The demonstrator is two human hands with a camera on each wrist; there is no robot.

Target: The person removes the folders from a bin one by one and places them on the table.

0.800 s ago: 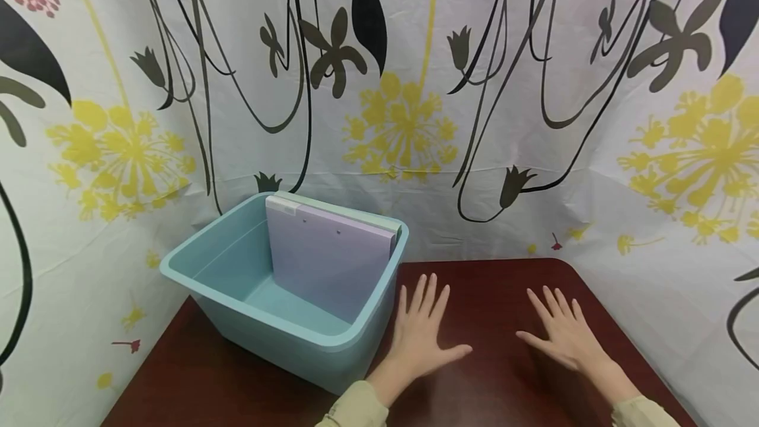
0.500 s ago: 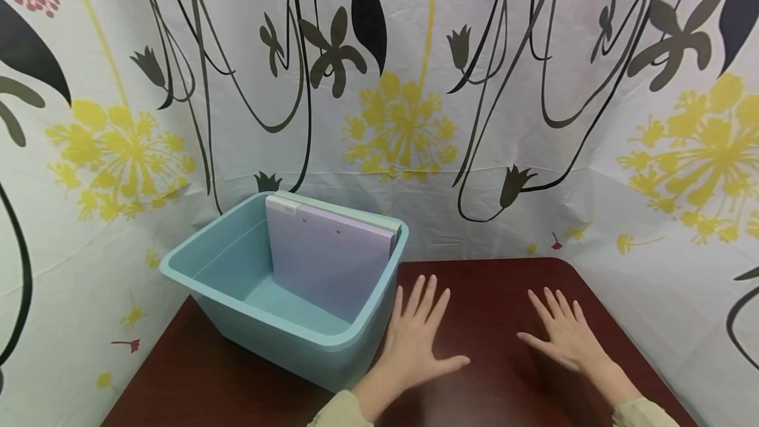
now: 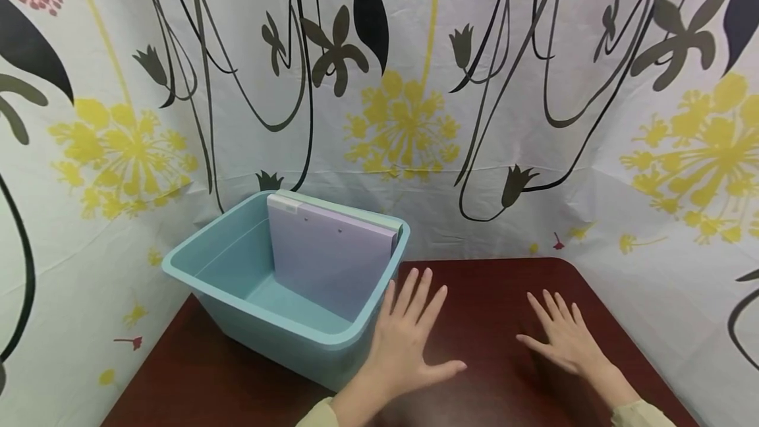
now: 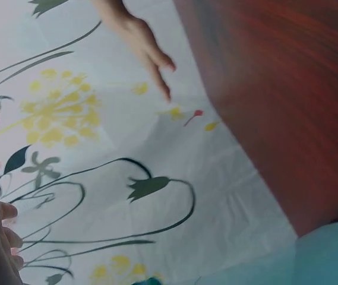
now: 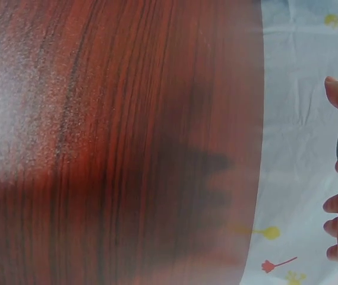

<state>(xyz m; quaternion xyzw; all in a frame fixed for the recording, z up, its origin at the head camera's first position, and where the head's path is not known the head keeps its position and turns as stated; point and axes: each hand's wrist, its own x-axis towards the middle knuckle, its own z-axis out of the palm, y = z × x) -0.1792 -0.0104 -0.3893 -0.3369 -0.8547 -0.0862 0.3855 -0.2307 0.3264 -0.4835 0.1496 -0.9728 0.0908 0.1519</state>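
Note:
My left hand, fingers spread and straight, hovers just right of a light blue plastic tub and overlaps its right wall in the head view; whether it touches the tub I cannot tell. Inside the tub a flat purple folder stands on edge against the back wall, with a pale green one behind it. Over the right side of the table my right hand is held with fingers spread, holding nothing. Its shadow falls on the wood in the right wrist view.
The dark red-brown wooden table has a rounded far right corner. A white cloth printed with flowers and leaves hangs behind and along both sides. The tub stands on the table's left half.
My left hand has moved left, closer to the tub, and appears larger. The right hand has hardly moved. Tub and folders have stayed in place.

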